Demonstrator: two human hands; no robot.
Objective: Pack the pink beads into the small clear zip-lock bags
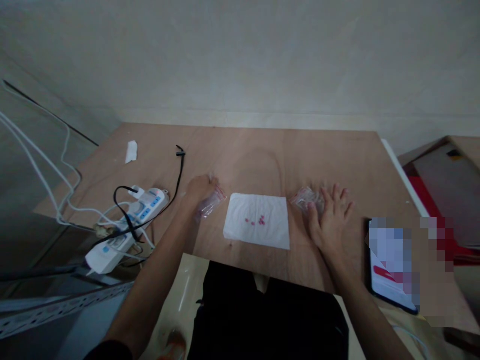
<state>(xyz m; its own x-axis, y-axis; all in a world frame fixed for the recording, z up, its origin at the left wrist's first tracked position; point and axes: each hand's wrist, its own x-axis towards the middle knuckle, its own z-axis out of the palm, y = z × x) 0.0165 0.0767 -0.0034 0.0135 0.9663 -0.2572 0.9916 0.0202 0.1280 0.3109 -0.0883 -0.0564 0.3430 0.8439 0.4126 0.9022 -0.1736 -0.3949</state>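
Note:
My left hand (201, 189) is low over the wooden table with its fingers curled in. A small clear zip bag (210, 204) with a red stripe along its top is in its grasp; the fingertips are blurred. My right hand (330, 220) lies with fingers spread on the other side. Beside its thumb, partly behind it, is a crumpled clear plastic bag (304, 197). Between the hands a white paper sheet (240, 205) lies flat. Several small dark pink pieces (261, 220) rest on the sheet, most of them clustered right of its middle.
A white power strip (152, 202) with plugs and tangled cables sits at the left. A black cord (181, 172) runs up the table (240, 155). A white scrap (131, 151) lies at the back left. At the right edge is a partly blurred phone or tablet (388, 285).

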